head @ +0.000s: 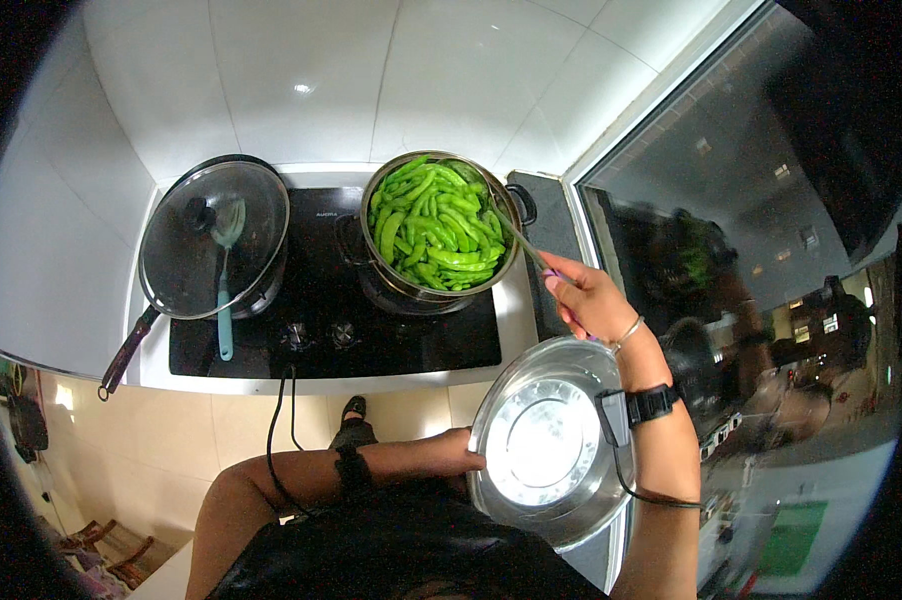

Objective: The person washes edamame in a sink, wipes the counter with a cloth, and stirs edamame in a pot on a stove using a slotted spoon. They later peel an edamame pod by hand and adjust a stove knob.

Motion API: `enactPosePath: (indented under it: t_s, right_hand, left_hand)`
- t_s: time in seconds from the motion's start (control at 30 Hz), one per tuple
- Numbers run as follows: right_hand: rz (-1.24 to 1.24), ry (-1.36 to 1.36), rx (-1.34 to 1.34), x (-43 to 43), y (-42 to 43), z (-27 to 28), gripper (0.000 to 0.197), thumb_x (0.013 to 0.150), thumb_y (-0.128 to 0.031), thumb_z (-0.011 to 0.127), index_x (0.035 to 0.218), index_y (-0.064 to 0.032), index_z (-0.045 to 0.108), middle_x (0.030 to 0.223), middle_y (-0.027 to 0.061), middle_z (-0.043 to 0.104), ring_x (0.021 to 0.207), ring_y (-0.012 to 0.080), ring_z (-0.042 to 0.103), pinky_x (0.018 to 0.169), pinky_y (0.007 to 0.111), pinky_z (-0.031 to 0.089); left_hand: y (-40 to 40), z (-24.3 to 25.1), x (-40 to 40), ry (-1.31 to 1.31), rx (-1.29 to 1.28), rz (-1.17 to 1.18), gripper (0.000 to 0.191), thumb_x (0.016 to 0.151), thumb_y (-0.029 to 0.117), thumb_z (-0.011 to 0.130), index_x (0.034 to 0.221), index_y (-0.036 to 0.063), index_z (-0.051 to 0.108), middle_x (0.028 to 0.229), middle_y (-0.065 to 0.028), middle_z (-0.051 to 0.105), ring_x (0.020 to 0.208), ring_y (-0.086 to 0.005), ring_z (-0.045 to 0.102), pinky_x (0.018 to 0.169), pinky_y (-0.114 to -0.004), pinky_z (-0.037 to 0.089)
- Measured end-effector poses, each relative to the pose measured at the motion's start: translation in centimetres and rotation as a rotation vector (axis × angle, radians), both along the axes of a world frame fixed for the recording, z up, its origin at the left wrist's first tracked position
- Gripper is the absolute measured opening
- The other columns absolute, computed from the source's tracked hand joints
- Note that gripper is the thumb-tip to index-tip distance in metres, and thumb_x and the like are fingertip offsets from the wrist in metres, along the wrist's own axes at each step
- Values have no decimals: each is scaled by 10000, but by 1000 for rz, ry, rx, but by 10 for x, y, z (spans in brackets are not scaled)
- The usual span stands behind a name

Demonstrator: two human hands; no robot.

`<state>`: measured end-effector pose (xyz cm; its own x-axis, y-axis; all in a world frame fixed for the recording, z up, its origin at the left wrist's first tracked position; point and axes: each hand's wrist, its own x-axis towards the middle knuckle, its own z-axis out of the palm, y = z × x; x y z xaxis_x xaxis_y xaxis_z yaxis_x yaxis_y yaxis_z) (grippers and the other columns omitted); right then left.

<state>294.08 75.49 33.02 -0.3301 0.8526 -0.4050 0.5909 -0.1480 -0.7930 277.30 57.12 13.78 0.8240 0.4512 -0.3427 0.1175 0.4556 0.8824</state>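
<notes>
My right hand is closed around the handle of a long metal utensil; its far end reaches into a steel pot at the pot's right inner side, and is partly hidden. Bright green bean pods fill the pot, which sits on the right of a black glass cooktop. With my left hand I grip the left rim of a large shiny metal basin. The basin is tilted, below and right of the pot; its visible inside holds nothing.
A frying pan with a glass lid stands on the cooktop's left, a teal-handled slotted turner lying on the lid. A tiled wall rises behind. At the right is a window. A black cable hangs before the cooktop.
</notes>
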Motion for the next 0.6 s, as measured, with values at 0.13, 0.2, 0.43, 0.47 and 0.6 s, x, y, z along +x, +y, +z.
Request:
enactPosePath:
  t_s: [0.13, 0.2, 0.43, 0.47, 0.6]
  right_hand:
    - [102, -71, 296, 12, -25, -5, 426, 960, -148, 594, 1376, -97, 521, 753, 65, 650, 503, 155, 568, 501, 281, 481]
    - [207, -126, 563, 15, -37, -11, 428, 952, -148, 599, 1373, -118, 524, 810, 115, 676, 532, 213, 603, 537, 301, 504]
    - [361, -740, 973, 9, -92, 14, 474, 898, -161, 621, 1360, -238, 553, 659, 120, 593, 540, 287, 615, 495, 398, 502]
    - [368, -798, 971, 11, -98, 16, 478, 890, -169, 641, 1356, -239, 557, 652, 109, 586, 541, 289, 609, 497, 390, 502]
    - [322, -855, 976, 19, -113, 36, 503, 854, -133, 686, 1335, -234, 579, 658, 101, 582, 544, 285, 603, 502, 376, 504]
  left_hand:
    - [2, 34, -6, -42, 31, 63, 506, 905, 154, 633, 1358, 4, 465, 1270, -170, 582, 1163, -269, 573, 979, -403, 486]
    - [2, 41, -9, -16, -29, 65, 505, 905, 155, 639, 1357, 3, 471, 1288, -168, 575, 1193, -263, 555, 1025, -401, 449]
    - [0, 32, -5, 7, -42, 55, 494, 895, 73, 578, 1364, -15, 451, 1300, -169, 563, 1204, -267, 544, 1042, -401, 428]
    - [0, 33, -4, 10, -34, 49, 497, 890, 55, 563, 1367, -19, 443, 1289, -170, 565, 1194, -270, 549, 1024, -404, 446]
    - [2, 40, -4, 62, -199, 25, 503, 892, 52, 554, 1376, -10, 431, 1256, -171, 578, 1151, -266, 575, 961, -396, 496]
